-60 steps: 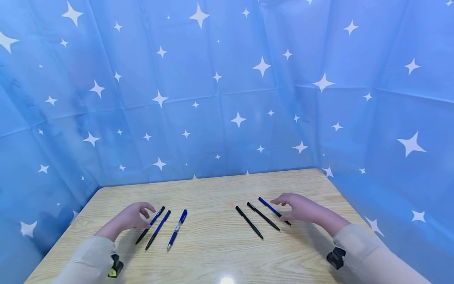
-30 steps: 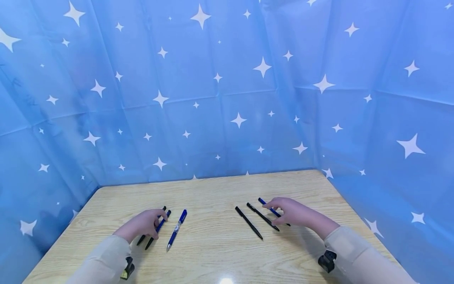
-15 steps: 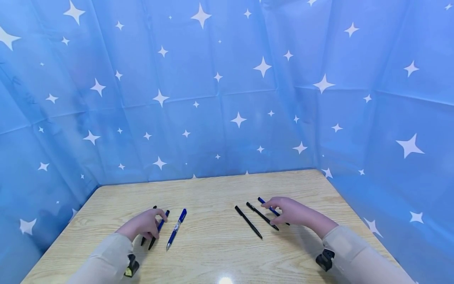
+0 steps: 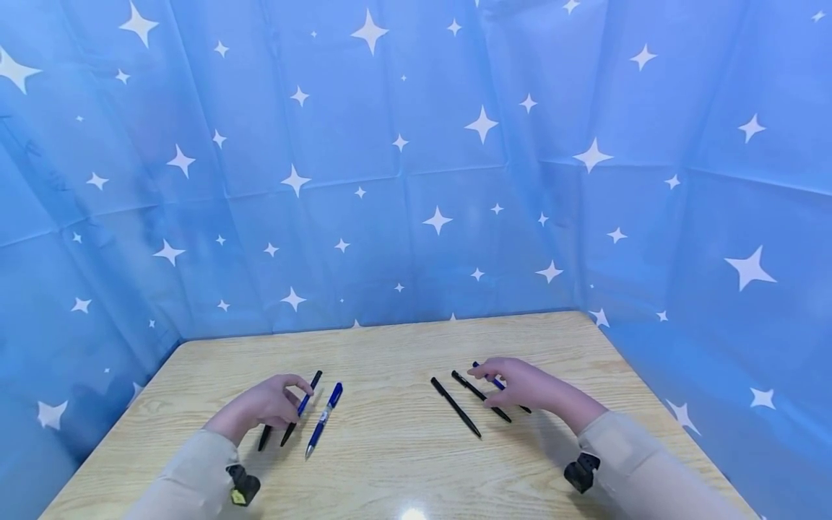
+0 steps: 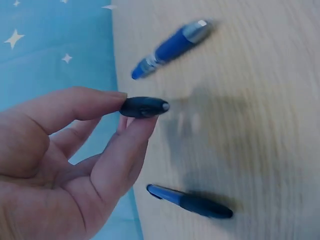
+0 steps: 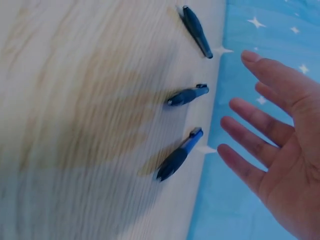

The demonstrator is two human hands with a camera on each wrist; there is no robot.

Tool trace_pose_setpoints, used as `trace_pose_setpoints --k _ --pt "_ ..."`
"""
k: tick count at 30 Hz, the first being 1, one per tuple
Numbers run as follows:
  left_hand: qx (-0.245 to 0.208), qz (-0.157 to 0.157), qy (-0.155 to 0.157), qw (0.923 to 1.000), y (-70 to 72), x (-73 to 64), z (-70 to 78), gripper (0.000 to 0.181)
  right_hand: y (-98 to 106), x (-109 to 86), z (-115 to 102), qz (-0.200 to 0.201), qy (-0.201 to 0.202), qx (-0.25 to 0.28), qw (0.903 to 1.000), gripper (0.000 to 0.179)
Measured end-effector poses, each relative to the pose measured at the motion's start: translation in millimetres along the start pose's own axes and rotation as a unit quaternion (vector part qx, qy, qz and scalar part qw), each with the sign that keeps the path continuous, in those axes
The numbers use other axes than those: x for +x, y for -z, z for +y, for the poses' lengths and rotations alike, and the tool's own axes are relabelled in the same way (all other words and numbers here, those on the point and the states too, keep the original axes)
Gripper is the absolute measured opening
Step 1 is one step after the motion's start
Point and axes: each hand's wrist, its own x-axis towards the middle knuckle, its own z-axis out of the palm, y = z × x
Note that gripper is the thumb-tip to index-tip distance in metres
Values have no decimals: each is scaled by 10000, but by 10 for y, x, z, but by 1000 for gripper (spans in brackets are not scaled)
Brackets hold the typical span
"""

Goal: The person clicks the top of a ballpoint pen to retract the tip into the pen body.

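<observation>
My left hand [image 4: 271,403] pinches a blue and black pen [image 5: 144,107] between thumb and fingers, its black grip end toward the wrist camera and a shadow on the table below it. Another blue pen with a black grip [image 5: 192,200] lies on the table beside it, mostly hidden by the hand in the head view. To the right of the held pen lies a blue pen with a silver tip [image 4: 323,420]. My right hand [image 4: 523,384] hovers with fingers spread, holding nothing, over a blue and black pen [image 6: 179,156] and close to a black pen [image 6: 188,95].
A second black pen [image 4: 456,406] lies left of the right hand, slanted on the light wooden table [image 4: 390,375]. Behind the table hangs a blue cloth with white stars [image 4: 390,238]. Wrist cameras [image 4: 581,473] are strapped below both sleeves.
My left hand has moved right from the leftmost pen, shifted that pen, and picked up the middle one of its group. My right hand has drifted left over the pens.
</observation>
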Motion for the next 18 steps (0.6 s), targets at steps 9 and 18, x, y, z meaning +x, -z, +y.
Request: trace_pose_setpoints --k 9,18 --pt "-412 -400 -605 9965 -97 -44 189 46 -13 85 -67 206 160 282 9993 54" --pt "-422 -602 -954 9927 -273 -78 388 44 -33 155 -210 527 472 892 9935 58"
